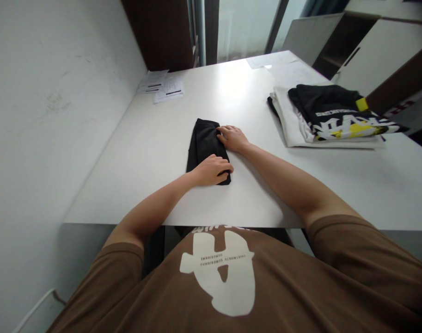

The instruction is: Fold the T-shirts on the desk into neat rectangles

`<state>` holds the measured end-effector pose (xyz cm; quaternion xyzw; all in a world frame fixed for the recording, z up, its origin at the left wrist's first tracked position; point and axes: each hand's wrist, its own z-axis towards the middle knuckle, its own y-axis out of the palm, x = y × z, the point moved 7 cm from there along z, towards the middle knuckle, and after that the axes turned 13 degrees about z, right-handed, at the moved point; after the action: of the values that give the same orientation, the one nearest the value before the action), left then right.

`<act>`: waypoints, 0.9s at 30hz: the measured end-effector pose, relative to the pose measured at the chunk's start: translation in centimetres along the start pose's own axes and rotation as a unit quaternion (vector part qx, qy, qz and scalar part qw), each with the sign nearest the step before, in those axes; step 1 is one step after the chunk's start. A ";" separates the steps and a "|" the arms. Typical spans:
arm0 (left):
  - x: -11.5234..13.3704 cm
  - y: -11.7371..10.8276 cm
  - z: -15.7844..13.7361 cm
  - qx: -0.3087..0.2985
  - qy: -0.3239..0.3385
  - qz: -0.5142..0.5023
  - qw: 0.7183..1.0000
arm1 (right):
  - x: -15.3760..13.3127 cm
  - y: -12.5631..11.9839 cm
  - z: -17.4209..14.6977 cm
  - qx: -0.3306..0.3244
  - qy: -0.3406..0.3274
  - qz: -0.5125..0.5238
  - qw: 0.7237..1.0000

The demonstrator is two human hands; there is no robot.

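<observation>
A black folded garment (206,138) lies on the white table in front of me, in a narrow, roughly rectangular bundle. Across its near part rests my left hand (212,170), its fingers curled over the right edge of the cloth. My right hand (233,138) is at the upper right edge, fingers and thumb closed on the fabric. What kind of garment it is cannot be made out. Part of its near end is hidden under my left hand.
Folded clothes are stacked to the right: a black printed garment (335,104) on top of white ones (290,125). Paper sheets (169,88) lie at the far left of the white table (144,185). A wall (58,115) borders the left side; white cabinets (380,51) stand beyond the right.
</observation>
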<state>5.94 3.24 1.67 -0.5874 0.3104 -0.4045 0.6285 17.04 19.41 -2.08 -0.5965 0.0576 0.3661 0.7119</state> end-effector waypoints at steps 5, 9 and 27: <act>0.1 -0.1 0.0 -0.003 0.001 -0.001 1.000 | 0.0 0.0 0.0 -0.001 -0.003 0.005 1.000; 0.0 0.0 0.0 -0.007 -0.001 -0.001 1.000 | 0.0 0.0 -0.1 -0.002 0.000 0.002 1.000; -0.1 0.0 0.0 -0.003 -0.003 0.000 1.000 | -0.1 0.0 -0.1 0.003 -0.001 0.001 1.000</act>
<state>5.92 3.29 1.70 -0.5906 0.3100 -0.4015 0.6276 17.00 19.30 -2.01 -0.5938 0.0581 0.3672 0.7136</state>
